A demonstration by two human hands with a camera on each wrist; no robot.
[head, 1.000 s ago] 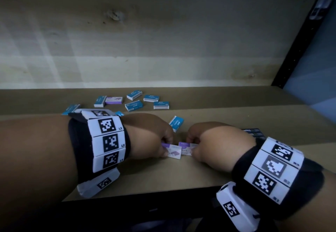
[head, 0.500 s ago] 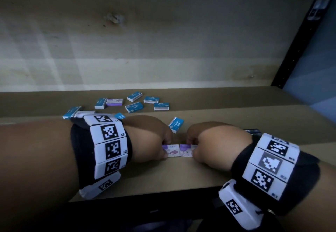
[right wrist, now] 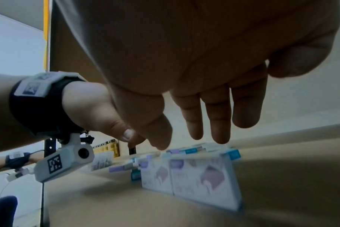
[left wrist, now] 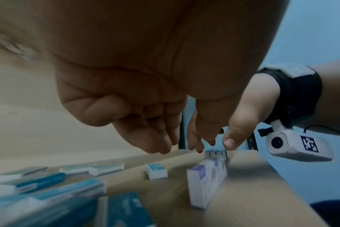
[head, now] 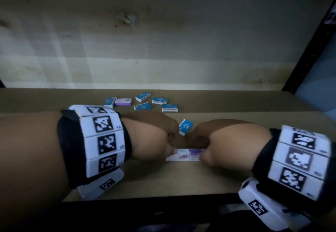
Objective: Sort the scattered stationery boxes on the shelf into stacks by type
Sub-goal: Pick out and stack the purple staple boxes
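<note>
Two purple-and-white boxes (head: 177, 156) (head: 195, 155) stand side by side near the shelf's front, with their printed faces showing in the right wrist view (right wrist: 204, 178). My left hand (head: 170, 140) is over the left box; its fingers (left wrist: 161, 145) hang loosely curled and hold nothing. My right hand (head: 201, 146) is over the right box, its fingers (right wrist: 196, 132) straight and pointing down just above the top edge. A blue box (head: 185, 126) lies just behind the hands. Several blue boxes (head: 159, 100) and one purple box (head: 123, 101) lie scattered further back.
The brown shelf board (head: 254, 108) ends in a front edge (head: 163, 198) just below my wrists. A plywood back wall (head: 163, 49) closes the rear, and a black upright post (head: 309, 53) stands at the right. More blue boxes (left wrist: 126, 207) lie under my left wrist.
The left purple box was tilted in my left fingers; now it stands square against the right one. Both hands have let go and lifted slightly.
</note>
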